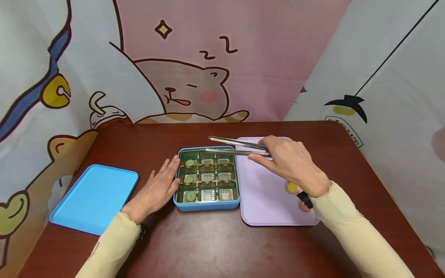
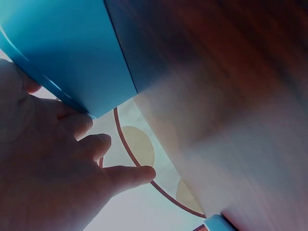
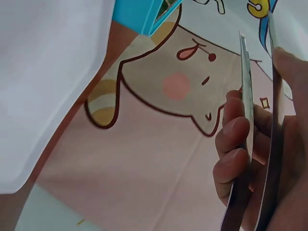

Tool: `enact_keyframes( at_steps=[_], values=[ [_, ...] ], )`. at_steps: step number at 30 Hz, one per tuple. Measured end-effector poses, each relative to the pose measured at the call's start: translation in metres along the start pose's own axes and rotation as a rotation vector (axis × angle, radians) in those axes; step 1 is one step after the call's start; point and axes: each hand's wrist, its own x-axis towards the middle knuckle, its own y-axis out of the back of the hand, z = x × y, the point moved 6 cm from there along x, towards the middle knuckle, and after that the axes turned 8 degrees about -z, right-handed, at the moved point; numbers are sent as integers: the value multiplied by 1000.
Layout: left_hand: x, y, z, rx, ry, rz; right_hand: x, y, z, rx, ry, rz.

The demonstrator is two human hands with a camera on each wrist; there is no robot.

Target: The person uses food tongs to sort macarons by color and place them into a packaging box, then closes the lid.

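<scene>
In the head view, my right hand (image 1: 293,160) grips metal tongs (image 1: 240,143), whose arms stand apart, above the blue box (image 1: 210,207) and the lilac tray (image 1: 264,210). Nothing shows between the tong tips. The right wrist view has the fingers curled round the tongs (image 3: 247,91). My left hand (image 1: 158,191) rests against the box's left side with fingers extended. A gold insert with several compartments fills the box. Its left column holds three green round pieces, the back one (image 1: 189,163), the middle one (image 1: 188,179) and the front one (image 1: 191,196).
On the tray, partly behind my right wrist, lie a yellow piece (image 1: 292,188) and a pinkish piece (image 1: 304,206). A flat blue lid or tray (image 1: 97,197) lies at the table's left. A cartoon-printed cloth (image 1: 271,69) hangs behind the brown table (image 1: 208,247).
</scene>
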Motion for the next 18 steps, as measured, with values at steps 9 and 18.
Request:
enact_keyframes(
  at_steps=[9, 18],
  values=[
    [-2, 0, -1, -5, 2, -2, -42, 2, 32, 31, -85, 56],
    [-1, 0, 0, -2, 5, 3, -91, 3, 67, 46, -134, 105]
  ],
)
